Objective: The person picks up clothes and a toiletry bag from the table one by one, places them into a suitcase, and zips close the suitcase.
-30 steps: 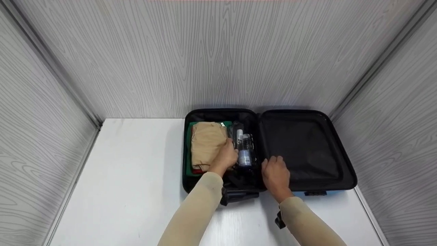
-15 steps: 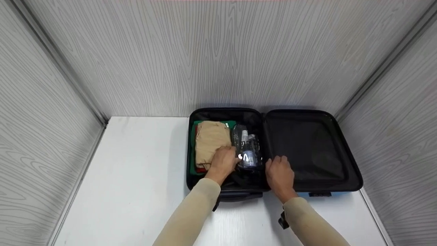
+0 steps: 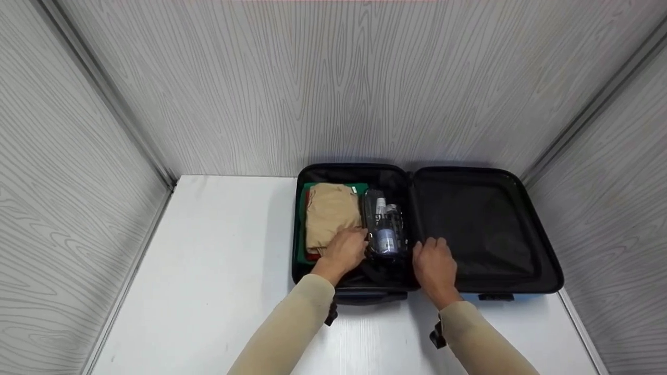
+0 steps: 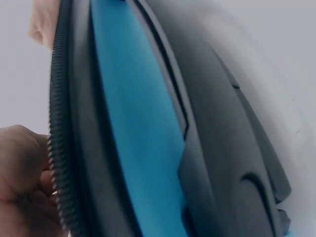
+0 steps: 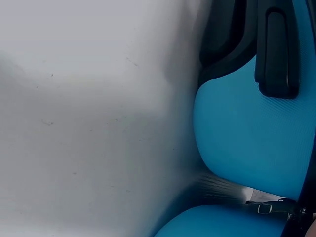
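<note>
Likely slick and limp, the clear bottle pouch (image 3: pixel 385 229) inside the suitcase (image 3: pixel 474 224) suits an edge pinch; whether left hand (image 3: pixel 346 249) or right hand (image 3: pixel 435 264) grips, I cannot tell.

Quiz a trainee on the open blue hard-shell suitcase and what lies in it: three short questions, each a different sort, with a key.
1. Multiple choice: which folded cloth lies uppermost in the open blue hard-shell suitcase? A, red cloth; B, green cloth; C, beige cloth.

2. True or false: in the head view, the person's left grip is nearer the beige cloth than the right grip is.

3. Fill in (beside or on top of): the clear, roughly rectangular plastic pouch holding bottles lies ____ the beige cloth.

Key: 1, C; 2, true; 3, beside.
</note>
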{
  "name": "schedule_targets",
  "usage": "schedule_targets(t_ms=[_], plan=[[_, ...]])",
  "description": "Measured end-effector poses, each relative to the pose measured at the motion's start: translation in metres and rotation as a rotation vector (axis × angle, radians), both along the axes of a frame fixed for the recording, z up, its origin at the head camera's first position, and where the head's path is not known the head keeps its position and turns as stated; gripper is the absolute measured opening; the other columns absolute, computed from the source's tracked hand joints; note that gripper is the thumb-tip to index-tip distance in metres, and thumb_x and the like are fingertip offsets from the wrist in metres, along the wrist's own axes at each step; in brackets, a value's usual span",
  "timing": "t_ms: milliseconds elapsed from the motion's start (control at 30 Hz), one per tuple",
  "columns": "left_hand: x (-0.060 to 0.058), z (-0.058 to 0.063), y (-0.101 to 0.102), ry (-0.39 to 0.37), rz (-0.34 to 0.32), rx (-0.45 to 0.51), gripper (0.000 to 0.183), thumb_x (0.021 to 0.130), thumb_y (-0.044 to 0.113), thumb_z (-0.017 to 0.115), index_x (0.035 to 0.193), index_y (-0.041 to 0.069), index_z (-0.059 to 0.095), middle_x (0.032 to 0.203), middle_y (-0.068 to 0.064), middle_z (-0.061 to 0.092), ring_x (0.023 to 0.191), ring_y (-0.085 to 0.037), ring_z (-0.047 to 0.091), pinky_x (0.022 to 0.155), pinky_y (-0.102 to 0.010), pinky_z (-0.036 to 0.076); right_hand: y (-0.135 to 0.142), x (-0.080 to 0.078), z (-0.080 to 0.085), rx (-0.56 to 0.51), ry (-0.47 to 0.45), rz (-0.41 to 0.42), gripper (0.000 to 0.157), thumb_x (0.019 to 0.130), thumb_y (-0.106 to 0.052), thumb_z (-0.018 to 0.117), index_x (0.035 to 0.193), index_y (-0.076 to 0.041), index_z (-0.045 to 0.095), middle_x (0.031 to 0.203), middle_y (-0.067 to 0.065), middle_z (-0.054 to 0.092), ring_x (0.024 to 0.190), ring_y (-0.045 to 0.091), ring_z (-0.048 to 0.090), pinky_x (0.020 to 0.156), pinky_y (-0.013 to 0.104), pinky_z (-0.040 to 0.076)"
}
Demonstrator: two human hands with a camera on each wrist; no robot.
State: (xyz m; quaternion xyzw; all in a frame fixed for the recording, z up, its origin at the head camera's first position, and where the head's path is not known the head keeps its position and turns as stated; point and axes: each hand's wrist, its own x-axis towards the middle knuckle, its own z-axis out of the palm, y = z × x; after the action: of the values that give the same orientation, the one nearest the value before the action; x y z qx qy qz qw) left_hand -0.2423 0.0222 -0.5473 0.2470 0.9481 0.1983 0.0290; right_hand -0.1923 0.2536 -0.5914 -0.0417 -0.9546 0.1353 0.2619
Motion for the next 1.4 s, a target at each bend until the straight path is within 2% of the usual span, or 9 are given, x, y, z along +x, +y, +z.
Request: schedule_targets(t_ms=[233, 333, 433, 667, 833, 967, 1133, 1267, 1400], plan=[[0.008, 0.010, -0.022, -0.063, 0.053, 0.218, 0.038, 0.108, 0.006, 0.052, 0.143, 0.006, 0.066, 0.136, -0.010, 0.071, 0.123, -0.027, 0.068, 0.102, -0.039, 0.056, 0.006, 0.009, 0.006, -0.038, -0.068, 0.016, 0.042, 0.108, -0.028, 0.060, 0.087, 0.007, 0.066, 0.081, 0.022, 0.057, 0.066, 0.042, 0.060, 0.056, 0.059, 0.054], [0.014, 0.013, -0.036, -0.067, 0.084, 0.273, 0.038, 0.109, 0.002, 0.050, 0.142, 0.006, 0.067, 0.138, -0.011, 0.070, 0.126, -0.028, 0.067, 0.104, -0.040, 0.055, 0.011, 0.014, 0.008, -0.062, -0.096, 0.019, 0.046, 0.109, -0.033, 0.058, 0.093, 0.008, 0.070, 0.083, 0.023, 0.060, 0.069, 0.044, 0.062, 0.061, 0.061, 0.054], [0.023, 0.015, -0.050, -0.069, 0.108, 0.290, 0.037, 0.109, 0.001, 0.050, 0.141, 0.006, 0.067, 0.138, -0.011, 0.070, 0.126, -0.029, 0.067, 0.105, -0.041, 0.055, 0.016, 0.020, 0.012, -0.085, -0.119, 0.019, 0.048, 0.110, -0.036, 0.056, 0.087, 0.004, 0.069, 0.082, 0.021, 0.061, 0.069, 0.043, 0.062, 0.063, 0.061, 0.053], [0.045, 0.017, -0.081, 0.068, 0.200, 0.310, 0.027, 0.106, 0.002, 0.059, 0.128, 0.005, 0.074, 0.129, -0.012, 0.074, 0.119, -0.031, 0.070, 0.101, -0.044, 0.057, 0.030, 0.030, 0.021, -0.139, -0.158, -0.006, 0.049, 0.110, -0.034, 0.055, 0.070, -0.007, 0.054, 0.074, 0.017, 0.056, 0.060, 0.036, 0.055, 0.057, 0.056, 0.047], [0.058, 0.012, -0.100, 0.151, 0.309, 0.324, 0.027, 0.102, 0.003, 0.065, 0.128, 0.002, 0.073, 0.133, -0.015, 0.072, 0.127, -0.036, 0.064, 0.107, -0.046, 0.053, 0.052, 0.042, 0.030, -0.195, -0.179, -0.075, 0.044, 0.110, -0.032, 0.054, 0.090, 0.003, 0.071, 0.088, 0.022, 0.065, 0.073, 0.041, 0.064, 0.068, 0.061, 0.052], [0.069, 0.004, -0.116, 0.151, 0.387, 0.359, 0.039, 0.101, 0.007, 0.070, 0.139, -0.001, 0.065, 0.140, -0.021, 0.066, 0.132, -0.041, 0.060, 0.111, -0.050, 0.049, 0.080, 0.053, 0.034, -0.219, -0.199, -0.139, 0.042, 0.109, -0.028, 0.053, 0.100, 0.009, 0.071, 0.093, 0.028, 0.067, 0.077, 0.046, 0.065, 0.070, 0.064, 0.052], [0.085, -0.006, -0.130, 0.003, 0.430, 0.371, 0.066, 0.101, 0.023, 0.073, 0.156, 0.000, 0.045, 0.154, -0.026, 0.052, 0.139, -0.046, 0.052, 0.113, -0.057, 0.045, 0.111, 0.069, 0.033, -0.201, -0.296, -0.225, 0.043, 0.106, -0.026, 0.050, 0.103, 0.014, 0.065, 0.093, 0.034, 0.063, 0.077, 0.052, 0.062, 0.067, 0.065, 0.049], [0.095, -0.015, -0.132, -0.183, 0.391, 0.376, 0.098, 0.096, 0.044, 0.078, 0.166, 0.003, 0.024, 0.167, -0.027, 0.032, 0.151, -0.047, 0.038, 0.119, -0.060, 0.038, 0.121, 0.081, 0.025, -0.233, -0.340, -0.325, 0.042, 0.105, -0.027, 0.049, 0.104, 0.013, 0.060, 0.095, 0.035, 0.060, 0.078, 0.054, 0.063, 0.062, 0.063, 0.047], [0.099, -0.022, -0.126, -0.321, 0.334, 0.365, 0.125, 0.087, 0.060, 0.081, 0.170, 0.007, 0.005, 0.175, -0.026, 0.010, 0.156, -0.047, 0.028, 0.120, -0.060, 0.036, 0.117, 0.089, 0.013, -0.340, -0.293, -0.395, 0.045, 0.104, -0.028, 0.051, 0.116, 0.015, 0.052, 0.103, 0.036, 0.054, 0.076, 0.054, 0.060, 0.058, 0.061, 0.046]])
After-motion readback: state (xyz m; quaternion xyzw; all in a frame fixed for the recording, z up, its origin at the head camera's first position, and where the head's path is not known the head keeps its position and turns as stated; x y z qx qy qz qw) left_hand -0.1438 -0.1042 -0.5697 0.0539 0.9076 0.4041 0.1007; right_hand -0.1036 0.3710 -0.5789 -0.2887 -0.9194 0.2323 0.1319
